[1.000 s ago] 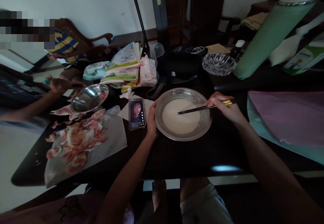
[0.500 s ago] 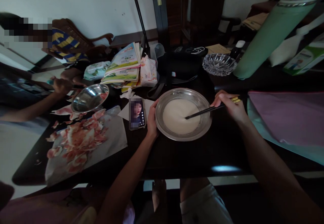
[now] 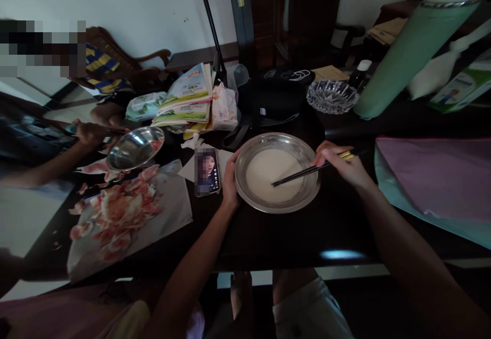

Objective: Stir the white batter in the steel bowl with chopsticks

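Observation:
A wide metal bowl of creamy white batter stands on the dark table in front of me. At its left side my left hand grips the rim, fingers largely hidden behind the wall. My right hand is closed around dark chopsticks with gold-coloured ends. Their tips dip into the batter near the bowl's middle. Just left of my left hand lies a lit phone, partly over a white sheet of paper.
Pinkish-white peels cover a plastic sheet at left. Behind them, a co-worker's hand is by a smaller metal bowl. Booklets, a glass ashtray and a tall green flask stand behind; purple cloth lies right.
The chopsticks have moved left through the batter, their tips now nearer the bowl's middle. My right hand has shifted slightly left and over the rim. My left hand stays on the bowl.

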{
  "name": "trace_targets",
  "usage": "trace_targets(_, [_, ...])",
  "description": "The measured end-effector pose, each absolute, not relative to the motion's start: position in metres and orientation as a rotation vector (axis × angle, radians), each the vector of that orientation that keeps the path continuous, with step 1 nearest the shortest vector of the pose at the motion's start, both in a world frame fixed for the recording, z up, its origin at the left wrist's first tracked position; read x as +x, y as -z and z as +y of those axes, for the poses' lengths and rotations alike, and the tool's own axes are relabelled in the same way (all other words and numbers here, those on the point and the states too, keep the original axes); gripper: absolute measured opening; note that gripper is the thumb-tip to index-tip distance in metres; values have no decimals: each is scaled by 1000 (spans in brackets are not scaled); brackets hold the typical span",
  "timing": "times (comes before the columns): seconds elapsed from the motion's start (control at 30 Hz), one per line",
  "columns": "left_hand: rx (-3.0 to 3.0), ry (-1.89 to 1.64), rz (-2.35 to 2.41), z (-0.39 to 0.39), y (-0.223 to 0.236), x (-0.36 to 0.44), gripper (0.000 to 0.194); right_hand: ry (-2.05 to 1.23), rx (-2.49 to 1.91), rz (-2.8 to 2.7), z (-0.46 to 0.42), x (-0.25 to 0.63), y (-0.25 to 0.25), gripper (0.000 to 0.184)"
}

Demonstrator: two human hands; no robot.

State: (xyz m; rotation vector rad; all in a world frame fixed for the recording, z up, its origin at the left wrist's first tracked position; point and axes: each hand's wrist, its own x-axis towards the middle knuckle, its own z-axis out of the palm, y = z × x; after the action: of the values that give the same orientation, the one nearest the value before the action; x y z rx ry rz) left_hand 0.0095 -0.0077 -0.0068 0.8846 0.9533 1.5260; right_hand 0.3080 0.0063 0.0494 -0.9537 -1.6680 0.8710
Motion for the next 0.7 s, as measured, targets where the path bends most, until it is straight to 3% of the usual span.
trace_targets(0.17, [887, -1522, 973, -9, 5, 10, 50, -759, -997, -1714, 8, 304, -50, 38])
trace_targets(0.33, [905, -1515, 969, -10, 2, 10, 51, -840, -983, -1563, 6, 311, -51, 46])
trace_targets(0.53, [900, -1528, 987, -9, 4, 9, 51, -822, -972, -1766, 5, 304, -52, 36])
trace_targets(0.7, [913, -1526, 990, -8, 6, 9, 51, -827, -1001, -1584, 6, 311, -51, 45])
